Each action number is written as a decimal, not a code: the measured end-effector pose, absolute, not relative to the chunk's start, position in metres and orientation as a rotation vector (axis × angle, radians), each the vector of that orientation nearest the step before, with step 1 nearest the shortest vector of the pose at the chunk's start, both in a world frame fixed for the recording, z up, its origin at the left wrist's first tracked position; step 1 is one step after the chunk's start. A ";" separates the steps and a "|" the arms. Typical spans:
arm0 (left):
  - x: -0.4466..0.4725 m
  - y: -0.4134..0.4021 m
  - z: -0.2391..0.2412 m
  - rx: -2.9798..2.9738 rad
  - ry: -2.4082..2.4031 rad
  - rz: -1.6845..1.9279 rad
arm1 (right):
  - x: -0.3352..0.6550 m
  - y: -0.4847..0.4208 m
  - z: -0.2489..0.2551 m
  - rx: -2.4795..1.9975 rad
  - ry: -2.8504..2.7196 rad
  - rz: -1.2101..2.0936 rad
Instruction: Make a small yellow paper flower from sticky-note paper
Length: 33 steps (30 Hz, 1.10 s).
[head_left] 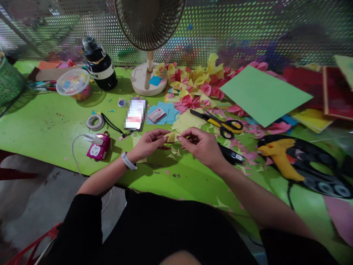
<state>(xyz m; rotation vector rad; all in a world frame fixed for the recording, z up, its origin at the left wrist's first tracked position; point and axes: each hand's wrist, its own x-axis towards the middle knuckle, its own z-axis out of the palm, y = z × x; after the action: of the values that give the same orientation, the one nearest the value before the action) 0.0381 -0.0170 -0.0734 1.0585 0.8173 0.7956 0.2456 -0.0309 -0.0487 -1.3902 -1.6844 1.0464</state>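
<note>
Both my hands meet over the green table (41,125) just in front of me. My left hand (150,142), with a watch at the wrist, pinches one end of a small folded yellow paper piece (171,137). My right hand (202,144) pinches its other end with thumb and fingers. Yellow and pink paper scraps (173,152) lie under and around the hands. Yellow-handled scissors (220,123) rest just beyond my right hand, and a stack of yellow paper (186,121) lies behind the hands.
A heap of folded pink and yellow paper flowers (193,84) sits by a fan base (147,79). A green sheet (263,95), yellow glue gun (281,156), tape roll (95,121), phone (135,114), black bottle (99,66), lidded tub (73,84) and pink power strip (97,147) surround them.
</note>
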 end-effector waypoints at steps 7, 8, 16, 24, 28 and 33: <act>0.038 -0.018 -0.067 1.026 0.832 0.798 | 0.245 -0.032 -0.047 -1.416 -1.716 1.059; 0.038 -0.018 -0.067 1.019 0.831 0.794 | 0.245 -0.033 -0.047 -1.415 -1.724 1.055; 0.040 -0.018 -0.072 0.962 0.870 0.784 | 0.244 -0.033 -0.050 -1.412 -1.685 1.127; 0.039 -0.017 -0.066 0.907 0.888 0.774 | 0.245 -0.029 -0.058 -1.305 -1.486 1.277; 0.039 -0.018 -0.066 0.893 0.868 0.785 | 0.245 -0.029 -0.057 -1.287 -1.481 1.332; 0.040 -0.017 -0.066 0.898 0.874 0.777 | 0.244 -0.030 -0.053 -1.292 -1.514 1.312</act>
<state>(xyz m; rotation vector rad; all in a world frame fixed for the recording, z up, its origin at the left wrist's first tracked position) 0.0396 -0.0172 -0.0663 0.8977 0.8739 0.7766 0.2437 -0.0296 -0.0531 -1.2917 -1.5140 1.3121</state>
